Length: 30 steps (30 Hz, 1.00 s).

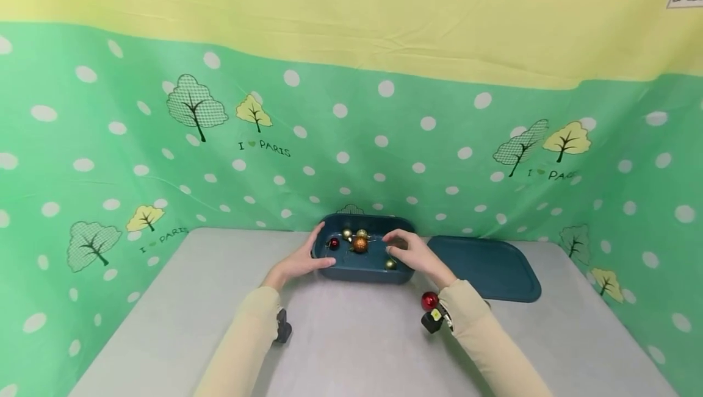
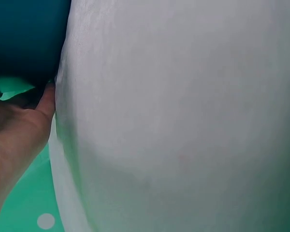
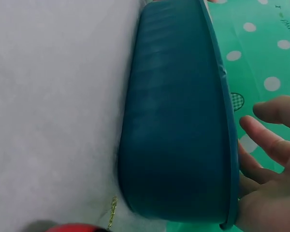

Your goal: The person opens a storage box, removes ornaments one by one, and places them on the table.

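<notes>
At the far left, the green cloth backdrop printed with white dots and trees rises behind the grey counter. The left sleeve, pale yellow, runs forward across the counter to the left hand, which rests against the left end of the dark teal plastic tub; its fingers lie fairly straight along the tub's wall and rim, relaxed rather than curled round it. In the left wrist view the thumb touches the tub's dark side just where the tub meets the counter.

The tub stands at the back middle of the counter, close to the backdrop. Inside it lie several small round baubles: a red bauble near the left end, a glittery orange bauble in the middle, two small gold baubles behind it, and a small green-gold bauble near the front right.

The right hand hovers over the right end of the tub, fingers spread and loosely bent, holding nothing; the right wrist view shows its fingers apart above the tub's rim. Nearer the person, beside the right wrist, a shiny red bauble lies on the counter, outside the tub.

Right of the tub, touching or just beside it, the matching flat dark teal lid lies on the counter.
</notes>
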Tool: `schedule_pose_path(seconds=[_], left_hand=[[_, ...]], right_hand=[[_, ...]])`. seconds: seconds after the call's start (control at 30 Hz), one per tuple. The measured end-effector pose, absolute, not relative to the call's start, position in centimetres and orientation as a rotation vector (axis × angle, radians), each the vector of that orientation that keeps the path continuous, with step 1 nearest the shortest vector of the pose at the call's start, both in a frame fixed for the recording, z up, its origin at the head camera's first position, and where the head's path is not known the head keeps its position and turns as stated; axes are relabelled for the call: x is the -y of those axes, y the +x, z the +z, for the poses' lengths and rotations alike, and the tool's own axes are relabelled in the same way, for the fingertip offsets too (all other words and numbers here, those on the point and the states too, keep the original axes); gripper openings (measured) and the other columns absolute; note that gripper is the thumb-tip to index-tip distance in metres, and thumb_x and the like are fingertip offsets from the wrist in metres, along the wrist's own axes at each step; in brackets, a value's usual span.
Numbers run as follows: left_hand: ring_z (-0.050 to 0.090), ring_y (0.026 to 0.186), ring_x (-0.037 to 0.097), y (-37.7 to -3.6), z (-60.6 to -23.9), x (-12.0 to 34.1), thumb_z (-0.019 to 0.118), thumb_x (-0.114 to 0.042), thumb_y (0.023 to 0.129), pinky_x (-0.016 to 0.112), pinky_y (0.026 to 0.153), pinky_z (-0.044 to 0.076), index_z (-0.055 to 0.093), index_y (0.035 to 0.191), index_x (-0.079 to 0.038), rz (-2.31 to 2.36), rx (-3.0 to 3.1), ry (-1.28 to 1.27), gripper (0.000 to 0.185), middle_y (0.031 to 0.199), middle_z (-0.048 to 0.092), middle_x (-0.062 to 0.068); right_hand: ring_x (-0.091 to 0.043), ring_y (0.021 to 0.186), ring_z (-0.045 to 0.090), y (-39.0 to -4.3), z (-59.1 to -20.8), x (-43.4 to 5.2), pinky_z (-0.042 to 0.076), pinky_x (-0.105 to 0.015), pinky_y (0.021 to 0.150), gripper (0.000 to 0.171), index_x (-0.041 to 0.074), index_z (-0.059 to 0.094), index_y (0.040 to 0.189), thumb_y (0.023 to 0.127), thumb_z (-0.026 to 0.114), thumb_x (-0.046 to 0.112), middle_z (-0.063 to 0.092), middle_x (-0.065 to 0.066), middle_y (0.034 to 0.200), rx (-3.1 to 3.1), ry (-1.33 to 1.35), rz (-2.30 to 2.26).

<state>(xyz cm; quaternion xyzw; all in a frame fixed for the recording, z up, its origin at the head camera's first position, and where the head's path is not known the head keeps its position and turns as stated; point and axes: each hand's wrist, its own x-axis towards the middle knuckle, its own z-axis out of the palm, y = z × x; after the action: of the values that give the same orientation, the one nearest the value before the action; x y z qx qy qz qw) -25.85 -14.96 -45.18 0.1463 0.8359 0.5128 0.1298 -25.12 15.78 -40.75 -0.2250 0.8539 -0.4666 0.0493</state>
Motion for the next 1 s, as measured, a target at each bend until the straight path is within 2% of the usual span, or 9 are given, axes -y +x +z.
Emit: schedule_pose_path(seconds=[0.33, 0.47, 0.57, 0.7, 0.87, 1.0], left_hand=[[0.007, 0.141, 0.046, -25.4, -45.6, 14.9, 0.070, -0.031, 0.089, 0.064, 0.108, 0.016, -0.005, 0.156, -0.028, 1.470, -2.425, 0.416, 0.100, 0.160, -0.005, 0.017], [0.008, 0.140, 0.049, -25.6, -45.1, 14.8, 0.070, -0.029, 0.090, 0.066, 0.106, 0.017, -0.004, 0.156, -0.025, 1.488, -2.428, 0.438, 0.099, 0.159, -0.005, 0.019], [0.007, 0.139, 0.050, -25.1, -43.6, 14.7, 0.069, -0.025, 0.090, 0.066, 0.106, 0.017, -0.004, 0.156, -0.019, 1.484, -2.411, 0.445, 0.098, 0.158, -0.006, 0.022], [0.008, 0.138, 0.052, -24.4, -42.2, 14.5, 0.069, -0.022, 0.090, 0.066, 0.106, 0.017, -0.004, 0.156, -0.014, 1.499, -2.387, 0.440, 0.098, 0.157, -0.005, 0.026], [0.008, 0.139, 0.051, -23.9, -41.7, 14.6, 0.069, -0.021, 0.090, 0.065, 0.107, 0.017, -0.002, 0.156, -0.012, 1.509, -2.381, 0.439, 0.097, 0.157, -0.003, 0.027], [0.009, 0.139, 0.051, -23.6, -41.3, 14.4, 0.068, -0.021, 0.091, 0.064, 0.107, 0.019, -0.002, 0.156, -0.011, 1.482, -2.392, 0.448, 0.096, 0.157, -0.002, 0.028]], right_hand=[[-0.024, 0.100, 0.059, -26.3, -41.0, -14.9, 0.049, -0.041, 0.084, 0.031, -0.002, 0.061, 0.121, 0.095, 0.062, 0.014, 0.062, -0.009, 0.109, -2.540, -0.633, -1.088], [-0.023, 0.098, 0.060, -27.1, -41.0, -14.7, 0.050, -0.040, 0.084, 0.034, -0.003, 0.061, 0.121, 0.092, 0.066, 0.014, 0.063, -0.010, 0.108, -2.526, -0.599, -1.040], [-0.020, 0.089, 0.062, -27.5, -40.9, -14.4, 0.052, -0.036, 0.076, 0.034, -0.002, 0.062, 0.121, 0.091, 0.068, 0.014, 0.065, -0.008, 0.102, -2.497, -0.576, -1.006], [-0.015, 0.077, 0.060, -27.7, -40.8, -14.2, 0.051, -0.031, 0.067, 0.026, 0.001, 0.066, 0.115, 0.090, 0.067, 0.009, 0.066, -0.003, 0.092, -2.466, -0.564, -0.956], [-0.013, 0.081, 0.061, -27.4, -40.9, -13.7, 0.051, -0.030, 0.072, 0.016, 0.005, 0.072, 0.101, 0.087, 0.067, 0.000, 0.067, -0.002, 0.091, -2.520, -0.669, -0.845], [-0.012, 0.079, 0.059, -27.0, -41.1, -13.7, 0.051, -0.029, 0.070, 0.014, 0.005, 0.073, 0.098, 0.087, 0.067, -0.002, 0.067, -0.004, 0.090, -2.530, -0.704, -0.848]])
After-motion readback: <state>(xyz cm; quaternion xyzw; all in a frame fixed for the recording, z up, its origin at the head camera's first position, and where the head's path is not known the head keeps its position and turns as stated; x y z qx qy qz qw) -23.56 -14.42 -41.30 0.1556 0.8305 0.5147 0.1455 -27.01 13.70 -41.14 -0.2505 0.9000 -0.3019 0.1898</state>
